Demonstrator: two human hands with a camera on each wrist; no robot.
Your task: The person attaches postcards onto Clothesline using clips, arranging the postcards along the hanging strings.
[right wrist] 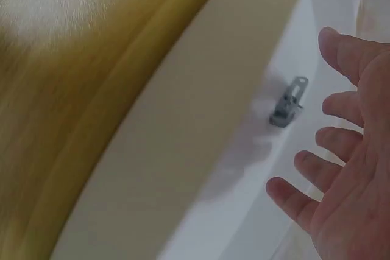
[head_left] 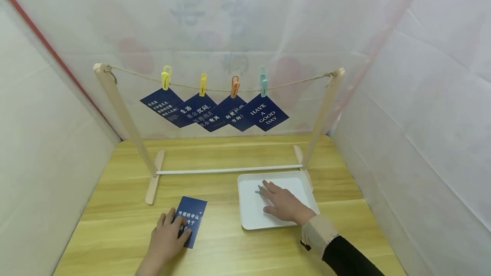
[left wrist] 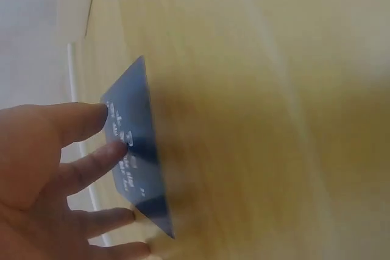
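Note:
A dark blue card (head_left: 193, 216) with white print lies flat on the wooden table (head_left: 230, 246). My left hand (head_left: 171, 227) rests on its near end with fingers straight. In the left wrist view those fingertips (left wrist: 113, 150) touch the card (left wrist: 139, 150). My right hand (head_left: 273, 195) lies open inside a white tray (head_left: 249, 216), palm down. A small grey clothespin (head_left: 257, 191) sits in the tray at its fingertips. In the right wrist view the clothespin (right wrist: 287, 103) lies just clear of the spread fingers (right wrist: 335, 105).
A wooden drying rack (head_left: 126, 118) stands across the back of the table, with a white bar (head_left: 230, 170) at its foot. On its twine (head_left: 299, 82), coloured pegs hold several blue cards (head_left: 268, 112). White sheet walls close in the left, right and back sides.

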